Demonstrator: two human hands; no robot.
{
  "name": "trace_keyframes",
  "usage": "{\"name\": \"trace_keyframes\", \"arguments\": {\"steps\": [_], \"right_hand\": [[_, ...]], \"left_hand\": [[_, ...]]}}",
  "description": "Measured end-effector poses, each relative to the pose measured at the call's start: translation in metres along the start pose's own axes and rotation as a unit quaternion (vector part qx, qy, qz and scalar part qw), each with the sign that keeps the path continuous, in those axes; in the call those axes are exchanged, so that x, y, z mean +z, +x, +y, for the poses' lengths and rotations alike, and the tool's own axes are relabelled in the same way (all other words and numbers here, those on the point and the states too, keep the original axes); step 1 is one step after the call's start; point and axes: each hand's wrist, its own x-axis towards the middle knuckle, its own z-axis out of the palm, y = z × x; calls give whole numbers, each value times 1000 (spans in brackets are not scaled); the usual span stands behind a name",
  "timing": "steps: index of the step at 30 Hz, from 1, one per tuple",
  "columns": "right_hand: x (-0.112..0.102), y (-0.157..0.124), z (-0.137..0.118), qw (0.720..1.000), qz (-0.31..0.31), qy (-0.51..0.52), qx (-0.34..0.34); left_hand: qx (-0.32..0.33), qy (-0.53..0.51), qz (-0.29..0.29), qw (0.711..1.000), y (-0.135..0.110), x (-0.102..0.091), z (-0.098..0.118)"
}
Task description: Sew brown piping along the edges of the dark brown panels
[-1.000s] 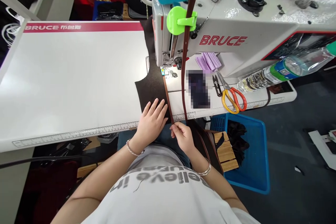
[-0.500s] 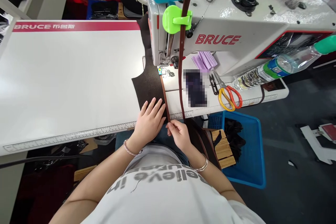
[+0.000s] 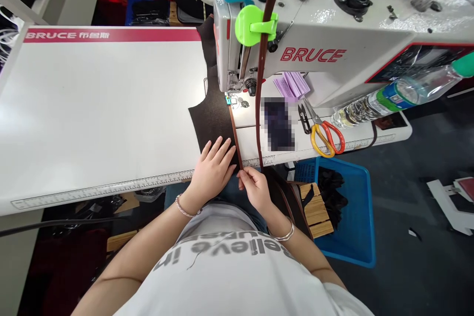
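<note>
Dark brown fabric (image 3: 215, 118) lies on the white sewing table and runs back under the needle area of the sewing machine (image 3: 314, 24). Along its right edge runs a narrow reddish-brown binding strip (image 3: 236, 138). My left hand (image 3: 212, 165) rests flat on the fabric near the table's front edge, fingers stretched out. Just to its right, my right hand (image 3: 255, 185) pinches the near end of the binding strip between thumb and fingers. A longer brown strip (image 3: 259, 108) hangs down past the machine head, right of the fabric.
Orange-and-yellow-handled scissors (image 3: 328, 138), black thread snips (image 3: 304, 118), purple papers (image 3: 292, 86) and a blurred-out dark rectangle (image 3: 278, 123) lie right of the needle. A plastic bottle (image 3: 396, 96) lies further right. Below stands a blue basket (image 3: 365, 217) beside a wooden stool (image 3: 316, 210).
The whole view has shifted slightly, so things appear a little further right. Both hands keep their places on the fabric and strip, with no clear movement.
</note>
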Motion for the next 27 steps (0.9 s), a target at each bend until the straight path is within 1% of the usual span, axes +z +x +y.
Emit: {"name": "trace_keyframes", "arguments": {"steps": [8,20,27], "right_hand": [[3,1,-5,1000,1,17,-9],[2,4,-3,1000,7,10,-11],[3,5,-2,1000,10,7,-8]], "left_hand": [[7,-7,-17,1000,4,-2,-2],[9,14,1,1000,4,-4,-6],[9,-3,3,1000,3,-3,-11]]}}
